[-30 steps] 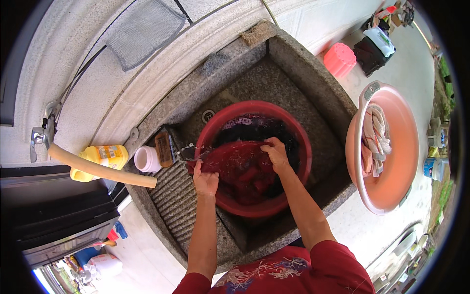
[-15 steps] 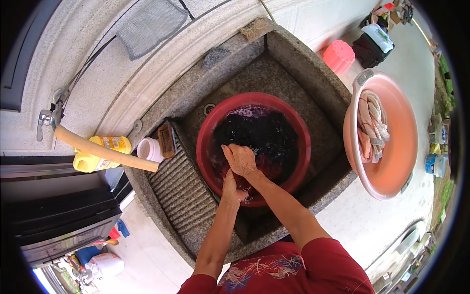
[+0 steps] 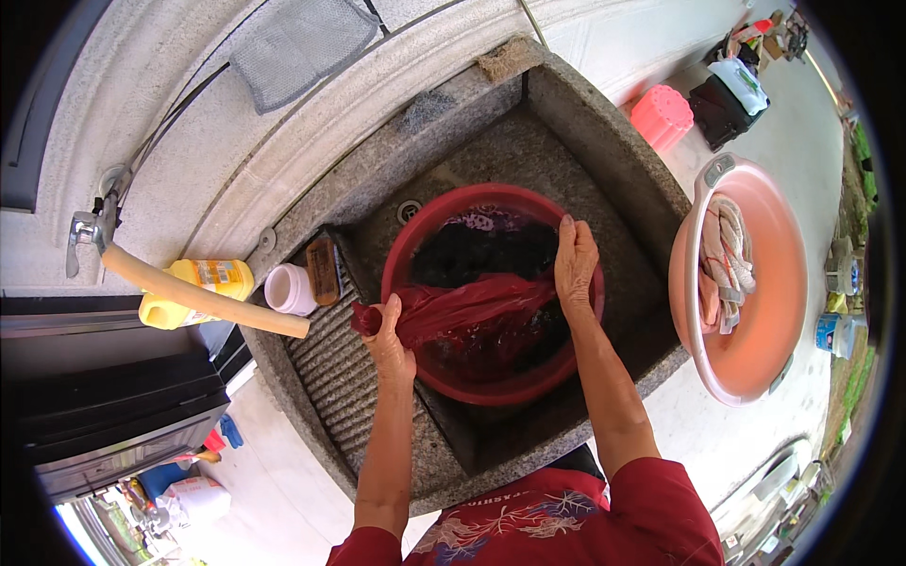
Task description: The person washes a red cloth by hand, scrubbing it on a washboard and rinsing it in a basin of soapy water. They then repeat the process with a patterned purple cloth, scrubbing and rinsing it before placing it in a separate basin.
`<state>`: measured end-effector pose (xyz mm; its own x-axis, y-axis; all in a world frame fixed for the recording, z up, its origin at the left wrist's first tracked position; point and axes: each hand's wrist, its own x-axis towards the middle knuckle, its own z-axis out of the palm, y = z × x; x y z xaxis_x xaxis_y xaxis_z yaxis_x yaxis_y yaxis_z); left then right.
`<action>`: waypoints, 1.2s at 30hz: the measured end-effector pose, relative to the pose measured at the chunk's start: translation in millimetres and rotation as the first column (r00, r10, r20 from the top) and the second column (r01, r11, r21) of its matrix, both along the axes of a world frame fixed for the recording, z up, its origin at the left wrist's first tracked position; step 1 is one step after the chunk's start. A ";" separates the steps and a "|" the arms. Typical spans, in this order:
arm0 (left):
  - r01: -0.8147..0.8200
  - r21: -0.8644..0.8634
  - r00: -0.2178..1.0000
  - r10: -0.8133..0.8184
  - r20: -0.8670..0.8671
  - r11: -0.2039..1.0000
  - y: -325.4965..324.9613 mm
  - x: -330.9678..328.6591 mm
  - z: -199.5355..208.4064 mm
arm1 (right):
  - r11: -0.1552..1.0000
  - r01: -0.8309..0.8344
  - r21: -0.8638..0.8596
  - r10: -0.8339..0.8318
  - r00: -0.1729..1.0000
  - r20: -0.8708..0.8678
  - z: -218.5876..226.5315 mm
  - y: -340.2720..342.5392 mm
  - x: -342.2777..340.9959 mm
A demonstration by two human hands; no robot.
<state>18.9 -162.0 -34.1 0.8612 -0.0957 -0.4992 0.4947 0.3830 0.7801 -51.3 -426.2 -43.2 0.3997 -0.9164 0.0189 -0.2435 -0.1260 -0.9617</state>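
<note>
Red cloth [image 3: 462,309], one: pulled lengthwise above the water in a red plastic basin [image 3: 491,191], itself inside a stone laundry sink [image 3: 585,156]. Left hand [image 3: 387,347]: thumb and fingers pinched on the cloth's left end, near the ribbed washboard [image 3: 326,363]. Right hand [image 3: 576,269]: closed on the opposite end. Dark submerged mass [image 3: 477,250]: probably fabric.

hands [image 3: 387,344] [image 3: 576,264] now wider apart
</note>
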 end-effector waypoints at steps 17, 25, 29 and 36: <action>0.396 0.918 0.746 -0.587 -0.313 0.014 -38.4 2.0 -125.3 | 0.692 -0.694 0.200 0.660 0.495 -0.565 -132.2 39.6 3.5; 0.297 0.711 0.858 -0.504 0.093 0.637 9.1 5.7 -76.9 | 0.439 -0.881 0.178 0.664 0.184 -0.724 -9.3 -6.8 -18.6; 0.323 0.507 0.863 -0.468 0.189 0.799 -1.4 0.3 -5.8 | 0.561 -0.822 0.098 0.688 0.398 -0.607 33.6 -21.4 -26.1; 0.127 -0.126 0.950 -0.084 0.301 0.984 6.9 15.5 100.7 | 0.579 -0.763 -0.288 0.705 0.646 -0.294 169.4 -34.9 -28.8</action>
<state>34.4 -155.2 66.7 0.9484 -0.2456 -0.2006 0.2960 0.4588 0.8378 -80.1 -461.1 126.1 0.9565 -0.2411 0.1639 -0.0293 -0.6389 -0.7687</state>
